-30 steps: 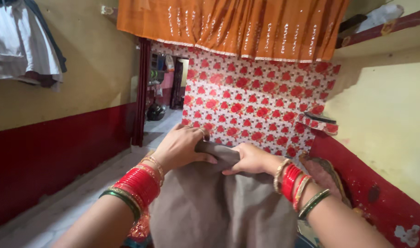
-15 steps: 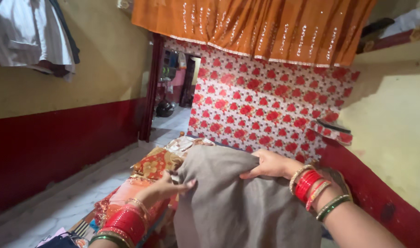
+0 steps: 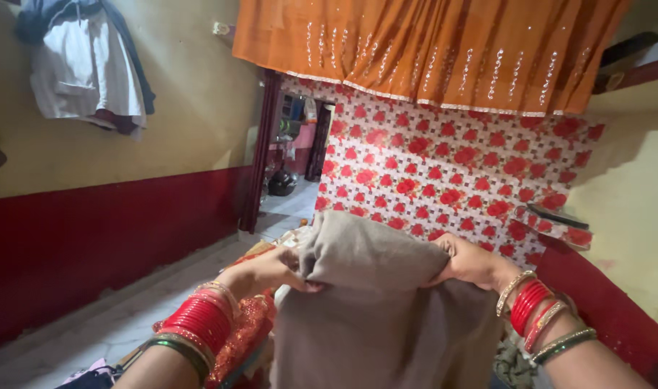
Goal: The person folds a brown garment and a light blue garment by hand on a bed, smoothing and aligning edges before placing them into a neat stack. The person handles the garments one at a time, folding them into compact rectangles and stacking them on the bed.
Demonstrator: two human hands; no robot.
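Observation:
A grey-brown woollen cloth [image 3: 376, 310] hangs in front of me, its top edge folded over into a thick roll. My left hand [image 3: 268, 270] grips the left side of that fold, fingers tucked under the cloth. My right hand [image 3: 473, 261] pinches the right side of the fold. Both wrists carry red, gold and green bangles. The cloth hides whatever lies straight below it.
Orange-red patterned fabric [image 3: 246, 335] lies heaped below my left arm. A red rose-print sheet [image 3: 451, 180] covers the far wall under an orange sequinned drape [image 3: 430, 50]. Clothes [image 3: 91, 68] hang on the left wall. A doorway [image 3: 293, 166] opens behind; grey floor [image 3: 91, 324] runs along the left.
My left hand dropped away from the cloth's top, then came back up and took hold of its left side. The cloth's top edge is now folded over and held wider between both hands.

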